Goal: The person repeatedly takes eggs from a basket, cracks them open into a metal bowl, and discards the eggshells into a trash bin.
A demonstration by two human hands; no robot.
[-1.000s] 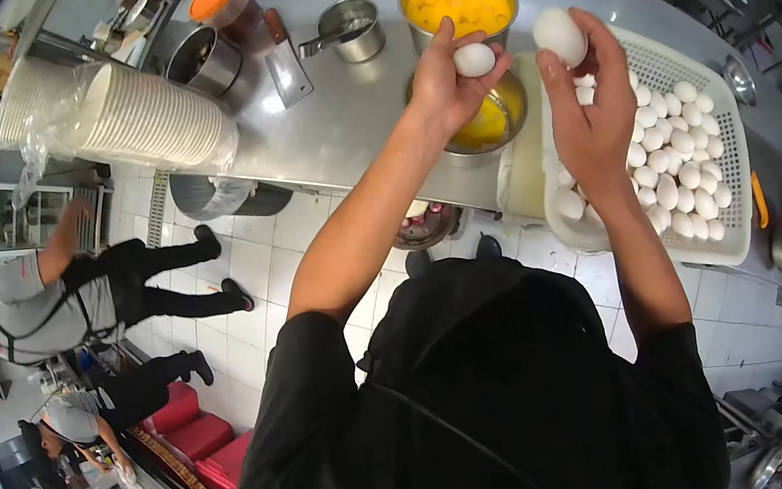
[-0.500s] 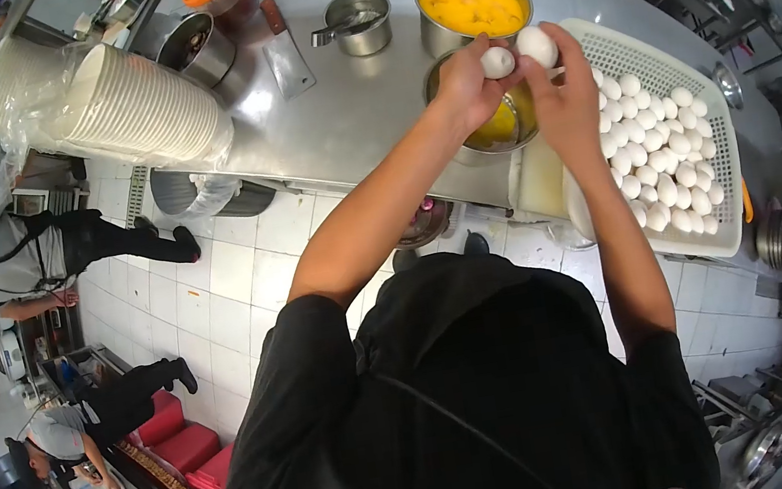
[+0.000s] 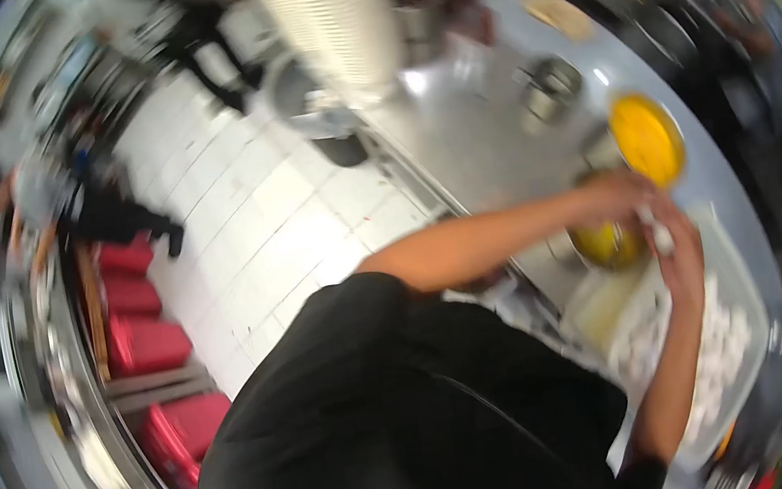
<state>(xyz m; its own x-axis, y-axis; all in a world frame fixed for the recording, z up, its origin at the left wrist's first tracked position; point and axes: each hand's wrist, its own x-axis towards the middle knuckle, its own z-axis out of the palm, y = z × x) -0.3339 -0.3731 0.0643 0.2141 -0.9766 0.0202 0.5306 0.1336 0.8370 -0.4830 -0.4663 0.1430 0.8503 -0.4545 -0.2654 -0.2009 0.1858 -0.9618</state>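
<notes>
My left forearm passes over the table's (image 3: pixel 488 149) near edge, close by the low bowl (image 3: pixel 617 267); an elbow dip could knock its rim. Right hand (image 3: pixel 682 260) has a white egg (image 3: pixel 663 240) pinched; left hand (image 3: pixel 618 196) meets it, its hold too blurred to call. Smooth shells, crowded fingers: slip or crush risk. Egg basket (image 3: pixel 749 287) hems in my right side. Yellow-filled pot (image 3: pixel 604 152) sits just beyond, near the far edge: overreach could shove it. Bare steel lies left.
</notes>
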